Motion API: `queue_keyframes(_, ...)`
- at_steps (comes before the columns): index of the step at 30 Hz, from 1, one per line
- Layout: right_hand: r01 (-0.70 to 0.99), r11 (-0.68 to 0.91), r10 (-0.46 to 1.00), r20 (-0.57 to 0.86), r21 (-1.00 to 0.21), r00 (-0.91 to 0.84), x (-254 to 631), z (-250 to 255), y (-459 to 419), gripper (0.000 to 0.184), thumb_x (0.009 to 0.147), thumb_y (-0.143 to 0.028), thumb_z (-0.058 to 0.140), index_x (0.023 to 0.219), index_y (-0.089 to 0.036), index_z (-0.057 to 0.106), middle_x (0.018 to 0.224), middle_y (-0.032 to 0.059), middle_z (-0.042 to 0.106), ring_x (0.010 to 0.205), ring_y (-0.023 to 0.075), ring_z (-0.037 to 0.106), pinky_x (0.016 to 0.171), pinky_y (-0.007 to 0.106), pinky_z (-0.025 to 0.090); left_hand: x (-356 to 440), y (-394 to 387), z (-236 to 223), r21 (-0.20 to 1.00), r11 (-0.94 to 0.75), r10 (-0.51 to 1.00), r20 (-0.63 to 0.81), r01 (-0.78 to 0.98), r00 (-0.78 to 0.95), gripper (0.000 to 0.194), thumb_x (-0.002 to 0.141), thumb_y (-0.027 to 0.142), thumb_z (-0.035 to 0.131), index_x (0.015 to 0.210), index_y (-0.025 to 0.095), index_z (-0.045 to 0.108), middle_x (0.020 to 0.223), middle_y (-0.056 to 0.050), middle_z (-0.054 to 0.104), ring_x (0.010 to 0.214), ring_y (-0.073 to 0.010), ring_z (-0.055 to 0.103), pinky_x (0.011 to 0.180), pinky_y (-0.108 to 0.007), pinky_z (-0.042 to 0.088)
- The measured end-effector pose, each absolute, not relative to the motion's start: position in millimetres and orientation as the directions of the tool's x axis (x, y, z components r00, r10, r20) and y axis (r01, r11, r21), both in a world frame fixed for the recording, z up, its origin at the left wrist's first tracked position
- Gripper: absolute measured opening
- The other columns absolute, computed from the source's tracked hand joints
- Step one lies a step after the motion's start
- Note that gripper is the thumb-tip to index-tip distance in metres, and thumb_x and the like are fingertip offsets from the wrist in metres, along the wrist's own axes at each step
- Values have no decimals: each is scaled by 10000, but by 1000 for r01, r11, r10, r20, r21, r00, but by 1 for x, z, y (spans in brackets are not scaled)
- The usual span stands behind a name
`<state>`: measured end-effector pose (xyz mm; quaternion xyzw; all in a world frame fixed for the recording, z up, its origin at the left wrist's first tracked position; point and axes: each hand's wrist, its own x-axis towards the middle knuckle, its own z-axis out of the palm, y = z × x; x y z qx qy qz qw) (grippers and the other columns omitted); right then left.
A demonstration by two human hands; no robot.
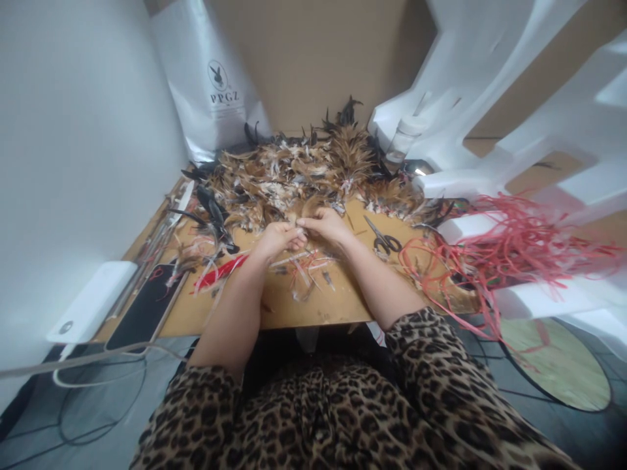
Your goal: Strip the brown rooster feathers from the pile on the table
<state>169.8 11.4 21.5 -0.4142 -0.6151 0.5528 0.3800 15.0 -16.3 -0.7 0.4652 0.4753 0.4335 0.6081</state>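
Observation:
My left hand and my right hand meet over the middle of a wooden board, fingers pinched together on brown feathers too small to make out well. Just beyond them lies a big heap of brown, white and black feathers. Loose feather scraps and pale strips lie under my wrists. A red feather lies left of my left forearm.
Black-handled scissors lie right of my right hand. Tangled red cords spread at the right. A black phone and white power bank sit at the left edge. White bag and foam pieces stand behind.

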Motion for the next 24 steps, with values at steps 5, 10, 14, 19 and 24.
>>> queue_keyframes(5,-82,-41,906,-3,-996,-422,171,13,18,339,581,-419,727,630,-148,530,439,-68,467,380,32,325,412,195,219,14,-18,4,971,196,972,-174,-140,155,237,648,289,729,691,63,671,702,-115,691,529,-105,618,481,-174,461)
queue_keyframes(10,-87,-40,921,-3,-995,-390,169,12,18,322,546,-369,749,618,-145,528,470,-60,516,400,34,361,421,189,227,14,-18,5,964,204,968,-173,-169,179,246,620,286,751,674,59,674,665,-99,683,507,-91,607,477,-164,459)
queue_keyframes(14,-158,-98,921,-30,-982,-388,166,10,17,339,529,-365,760,607,-157,503,438,-80,476,384,30,332,416,189,210,15,-19,6,962,204,967,-170,-183,189,221,632,265,747,650,60,666,601,-79,659,489,-85,593,481,-167,457)
queue_keyframes(19,-282,-192,929,-82,-940,-361,160,4,17,350,491,-349,787,638,-159,532,454,-82,488,405,36,370,442,190,255,15,-17,6,939,215,972,-178,-269,154,179,663,222,725,657,60,649,603,-65,650,479,-65,577,480,-154,449)
queue_keyframes(24,-293,-177,929,-61,-940,-365,162,6,18,349,514,-380,776,707,-140,612,588,-30,598,468,38,417,471,191,300,12,-15,4,919,224,972,-187,-325,143,178,687,230,710,695,66,643,612,-50,644,474,-43,557,483,-136,439)
